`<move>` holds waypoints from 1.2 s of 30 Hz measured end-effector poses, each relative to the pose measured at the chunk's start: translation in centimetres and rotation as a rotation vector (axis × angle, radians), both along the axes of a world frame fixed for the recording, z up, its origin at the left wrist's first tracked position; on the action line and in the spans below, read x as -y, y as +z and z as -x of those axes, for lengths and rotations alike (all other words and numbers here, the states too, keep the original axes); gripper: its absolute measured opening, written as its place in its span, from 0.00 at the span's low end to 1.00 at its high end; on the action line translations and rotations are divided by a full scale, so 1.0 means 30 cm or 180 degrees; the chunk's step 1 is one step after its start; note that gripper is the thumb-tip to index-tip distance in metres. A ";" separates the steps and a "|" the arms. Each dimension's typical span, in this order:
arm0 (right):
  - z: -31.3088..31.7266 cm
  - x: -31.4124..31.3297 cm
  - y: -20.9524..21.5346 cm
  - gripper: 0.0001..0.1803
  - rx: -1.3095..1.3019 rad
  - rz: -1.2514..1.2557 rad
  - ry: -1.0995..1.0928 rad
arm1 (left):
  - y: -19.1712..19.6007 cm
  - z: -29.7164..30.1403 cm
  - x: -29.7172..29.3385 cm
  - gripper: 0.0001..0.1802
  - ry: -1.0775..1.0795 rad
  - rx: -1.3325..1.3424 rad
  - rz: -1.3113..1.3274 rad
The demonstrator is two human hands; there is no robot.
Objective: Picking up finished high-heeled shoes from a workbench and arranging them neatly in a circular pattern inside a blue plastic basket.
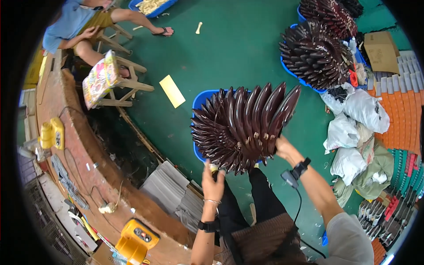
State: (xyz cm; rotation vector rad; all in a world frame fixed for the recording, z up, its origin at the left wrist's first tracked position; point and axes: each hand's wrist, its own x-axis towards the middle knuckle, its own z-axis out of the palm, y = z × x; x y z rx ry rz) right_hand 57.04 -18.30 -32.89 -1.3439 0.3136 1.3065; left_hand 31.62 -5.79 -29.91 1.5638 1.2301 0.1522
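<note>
right hand (286, 149) at the outer edge of the glossy dark-brown curved pieces (256, 119), its fingers hidden behind them, so how far it's closed, or on what, i can't tell; left hand (213, 184) half curled just beside the near left of the blue tub (197, 102), any hold unclear! the pieces fan out in that tub, and look at the long ones reaching past its right side: a knock or a slack grip there could send some sliding onto the green floor (229, 48); farther out, a yellow sheet (172, 91) lies flat, 1 foot treading there could slip, and left runs the brown tabletop (95, 145)
</note>
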 end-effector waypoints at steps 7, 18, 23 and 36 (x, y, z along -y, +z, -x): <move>-0.296 -0.385 -0.788 0.19 0.0090 -0.0739 -0.0253 | -0.721 -0.143 -0.301 0.44 -0.0041 -0.1257 -0.0724; -0.145 -0.342 -1.239 0.16 -0.1263 -0.1055 -0.0023 | -1.116 -0.253 -0.407 0.37 0.0290 -0.1008 -0.0808; -0.088 -0.388 -1.256 0.15 -0.0037 0.0057 0.1013 | -1.139 -0.217 -0.417 0.37 -0.0029 -0.0996 -0.1069; -0.025 -0.289 -1.243 0.15 0.0481 0.0702 0.0886 | -0.945 -0.129 -0.245 0.40 -0.0308 -0.0756 -0.0611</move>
